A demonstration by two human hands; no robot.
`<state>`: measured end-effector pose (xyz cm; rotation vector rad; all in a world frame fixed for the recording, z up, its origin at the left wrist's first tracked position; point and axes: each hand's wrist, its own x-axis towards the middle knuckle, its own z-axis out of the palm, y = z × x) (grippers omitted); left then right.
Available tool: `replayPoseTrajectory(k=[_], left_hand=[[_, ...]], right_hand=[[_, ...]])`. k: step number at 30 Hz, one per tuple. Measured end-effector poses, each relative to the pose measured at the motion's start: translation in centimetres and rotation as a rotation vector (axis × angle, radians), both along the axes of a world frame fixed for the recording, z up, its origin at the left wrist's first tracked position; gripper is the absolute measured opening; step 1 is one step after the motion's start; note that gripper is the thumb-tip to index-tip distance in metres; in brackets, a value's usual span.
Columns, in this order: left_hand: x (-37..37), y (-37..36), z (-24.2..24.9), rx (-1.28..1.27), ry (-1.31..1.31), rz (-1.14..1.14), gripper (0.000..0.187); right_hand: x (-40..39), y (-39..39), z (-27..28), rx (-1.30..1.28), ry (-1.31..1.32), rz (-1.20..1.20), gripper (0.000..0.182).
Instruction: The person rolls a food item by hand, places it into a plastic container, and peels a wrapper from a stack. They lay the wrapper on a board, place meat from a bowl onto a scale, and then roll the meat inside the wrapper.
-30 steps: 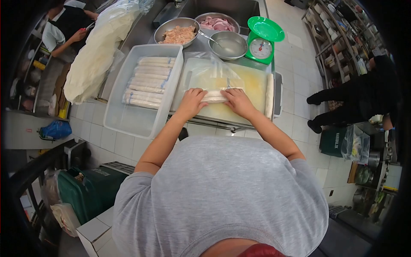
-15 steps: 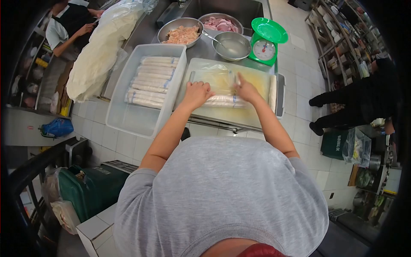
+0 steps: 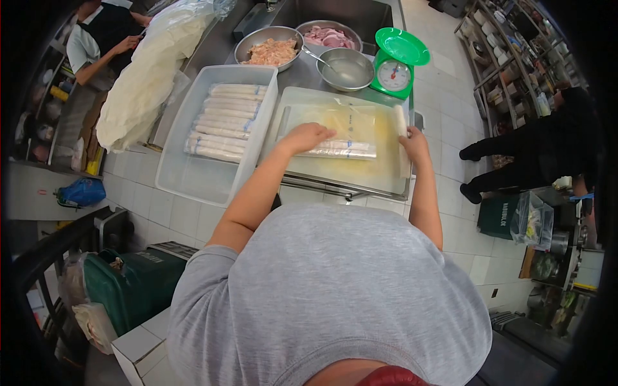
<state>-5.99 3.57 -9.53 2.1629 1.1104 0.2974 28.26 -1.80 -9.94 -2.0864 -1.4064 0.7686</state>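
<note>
A clear plastic bag [image 3: 354, 122] lies flat on a cutting board [image 3: 386, 161] with yellowish wet stains. Its near part holds a pale wrapped roll [image 3: 351, 150]. My left hand [image 3: 308, 137] is closed over the left part of the bag, fingers together at the plastic above the roll. At the board's right edge my right hand [image 3: 414, 143] is closed around a white rod [image 3: 401, 122], which looks like a rolling pin. Left of the board, a translucent plastic tub [image 3: 219, 183] holds several similar wrapped rolls [image 3: 228, 112].
Behind the board stand a bowl of chopped meat [image 3: 270, 51], a bowl of pink meat slices [image 3: 329, 36], a bowl of liquid with a spoon [image 3: 344, 69] and a green scale [image 3: 394, 76]. A large plastic-covered bundle [image 3: 148, 77] is at left. Two people stand nearby.
My right hand has moved from the bag to the white rod at the board's right edge and closed on it. My left hand has shifted slightly right across the bag.
</note>
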Motion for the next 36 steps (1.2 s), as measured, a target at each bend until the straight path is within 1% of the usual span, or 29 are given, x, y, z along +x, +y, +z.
replayPoseTrajectory(k=[2, 3, 4, 6, 8, 9, 11, 12, 14, 15, 18, 20, 21, 23, 24, 26, 27, 29, 30, 32, 33, 35, 36], left_hand=[[-1.6, 2.1, -1.2, -0.130, -0.337, 0.161, 0.053], [-2.2, 2.6, -1.5, -0.195, -0.504, 0.241, 0.059], [-2.3, 2.4, -0.6, -0.157, -0.563, 0.384, 0.062], [-2.4, 1.9, 2.6, -0.077, -0.676, 0.672, 0.070], [-2.9, 1.8, 3.7, -0.192, -0.716, 0.735, 0.072], [-3.1, 1.8, 4.0, -0.249, -0.737, 0.767, 0.074], [-3.6, 1.7, 3.6, -0.276, -0.630, 0.721, 0.065], [-3.8, 1.7, 3.2, -0.290, -0.576, 0.699, 0.060], [-3.9, 1.8, 1.3, -0.225, -0.461, 0.563, 0.057], [-4.0, 1.7, 0.3, -0.195, -0.404, 0.495, 0.056], [-4.3, 0.9, -0.8, 0.049, -0.177, 0.228, 0.045], [-4.3, 0.6, -0.5, 0.033, -0.074, 0.226, 0.040], [-4.3, 0.5, 0.2, 0.027, -0.021, 0.224, 0.037], [-3.8, -0.4, 1.6, 0.184, 0.098, 0.178, 0.040], [-3.5, -1.1, 2.2, 0.262, 0.157, 0.156, 0.042], [-3.1, -3.2, 2.7, 0.458, 0.092, 0.041, 0.047], [-3.0, -3.9, 2.6, 0.552, 0.060, -0.019, 0.049], [-3.0, -4.4, 2.0, 0.584, 0.041, -0.005, 0.053], [-3.0, -4.5, 2.0, 0.602, 0.031, 0.001, 0.055], [-3.2, -4.2, 2.3, 0.460, 0.086, -0.040, 0.057], [-3.2, -4.0, 2.6, 0.389, 0.115, -0.059, 0.058], [-3.2, -3.1, 3.0, 0.162, 0.188, -0.085, 0.056], [-3.1, -2.5, 3.1, 0.048, 0.223, -0.097, 0.055]], right_hand=[[-3.0, 0.1, 4.5, 0.001, 0.231, 0.154, 0.048], [-4.2, 0.9, 5.0, 0.004, 0.198, 0.313, 0.049], [-5.4, 2.0, 5.4, 0.008, 0.166, 0.469, 0.050], [-9.2, 3.2, 7.0, 0.046, 0.052, 0.702, 0.049], [-12.7, 5.0, 7.0, -0.103, 0.002, 0.824, 0.046], [-13.9, 6.0, 5.9, -0.083, -0.016, 0.901, 0.046], [-15.7, 7.6, 2.9, -0.037, -0.056, 1.057, 0.046], [-16.1, 7.8, 3.1, -0.078, -0.061, 1.072, 0.045], [-16.8, 7.9, 3.6, -0.162, -0.072, 1.103, 0.044], [-16.6, 8.1, 3.3, -0.157, 0.011, 1.080, 0.044], [-14.5, 8.9, 2.2, -0.174, 0.230, 1.007, 0.044], [-13.4, 9.0, 2.2, -0.218, 0.338, 0.961, 0.042], [-12.8, 8.5, 2.4, -0.209, 0.296, 0.987, 0.044], [-12.1, 6.3, 3.4, -0.185, 0.208, 1.041, 0.048], [-12.2, 4.4, 3.1, 0.022, 0.010, 1.022, 0.051], [-12.5, -0.1, 2.1, 0.426, -0.383, 0.948, 0.056], [-12.7, -1.2, 2.0, 0.470, -0.431, 0.914, 0.059], [-13.3, -2.6, 1.9, 0.550, -0.522, 0.838, 0.064], [-13.2, -2.8, 1.9, 0.525, -0.486, 0.846, 0.060], [-13.1, -2.5, 2.1, 0.486, -0.415, 0.861, 0.051], [-13.0, -2.4, 2.5, 0.371, -0.346, 0.889, 0.046], [-12.6, -2.1, 3.4, 0.138, -0.206, 0.939, 0.038], [-12.5, -1.6, 3.4, 0.140, -0.247, 0.922, 0.036]])
